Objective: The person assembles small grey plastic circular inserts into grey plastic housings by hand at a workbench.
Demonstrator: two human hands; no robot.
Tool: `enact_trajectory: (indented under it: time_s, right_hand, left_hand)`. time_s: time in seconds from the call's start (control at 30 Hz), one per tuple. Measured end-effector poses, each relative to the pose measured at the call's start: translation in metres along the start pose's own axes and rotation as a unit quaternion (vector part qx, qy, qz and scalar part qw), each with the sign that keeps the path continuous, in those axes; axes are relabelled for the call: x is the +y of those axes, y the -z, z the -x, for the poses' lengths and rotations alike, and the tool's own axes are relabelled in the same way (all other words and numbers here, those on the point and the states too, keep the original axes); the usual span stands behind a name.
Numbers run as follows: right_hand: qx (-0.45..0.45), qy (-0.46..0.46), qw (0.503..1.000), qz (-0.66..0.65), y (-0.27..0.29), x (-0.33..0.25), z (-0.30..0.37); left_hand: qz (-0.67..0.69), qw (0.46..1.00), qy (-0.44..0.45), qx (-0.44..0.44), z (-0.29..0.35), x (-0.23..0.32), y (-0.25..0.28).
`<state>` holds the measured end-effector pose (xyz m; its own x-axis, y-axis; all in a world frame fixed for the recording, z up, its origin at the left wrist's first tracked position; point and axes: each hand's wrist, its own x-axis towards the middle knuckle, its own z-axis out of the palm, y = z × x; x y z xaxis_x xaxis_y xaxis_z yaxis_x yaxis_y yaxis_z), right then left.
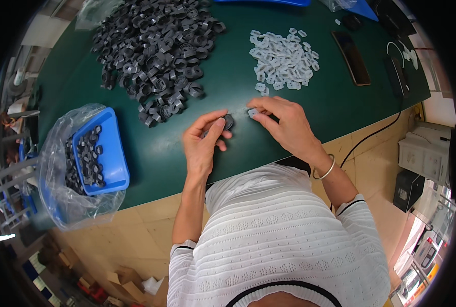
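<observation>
My left hand (203, 137) is closed around a dark grey plastic part (228, 122), pinched between thumb and fingers above the green tabletop. A short distance to its right, my right hand (285, 123) pinches a small white plastic piece (252, 113) by its edge. The two parts are apart, facing each other. Beyond the left hand spreads a big heap of dark grey plastic parts (161, 51), ring-like in shape. A smaller pile of flat white plastic pieces (284, 59) lies just beyond my right hand.
On the left, a blue bin (118, 153) holding dark parts sits against a clear plastic bag (51, 174). A phone (352, 59) and a black device with a cable (396, 77) lie on the right of the green table (156, 169). Another blue tray (269, 2) shows at the far edge.
</observation>
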<state>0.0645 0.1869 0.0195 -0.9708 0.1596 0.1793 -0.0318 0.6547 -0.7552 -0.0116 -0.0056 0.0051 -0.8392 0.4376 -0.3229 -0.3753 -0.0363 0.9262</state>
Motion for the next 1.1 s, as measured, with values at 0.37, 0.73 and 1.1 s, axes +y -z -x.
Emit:
enact_trajectory:
  time_s: [0.37, 0.73, 1.1]
  right_hand:
    - [0.066, -0.172, 0.904, -0.386, -0.024, -0.007, -0.005]
    - [0.051, -0.143, 0.952, -0.265, -0.031, -0.007, -0.007]
    - [-0.041, -0.191, 0.934, -0.299, -0.034, 0.004, -0.011]
  left_hand:
    - [0.094, 0.995, 0.035, -0.024, -0.001, -0.004, -0.01]
    - [0.093, 0.995, 0.007, -0.025, 0.001, -0.01, -0.013]
    - [0.03, 0.998, -0.059, -0.009, 0.0, -0.017, -0.015]
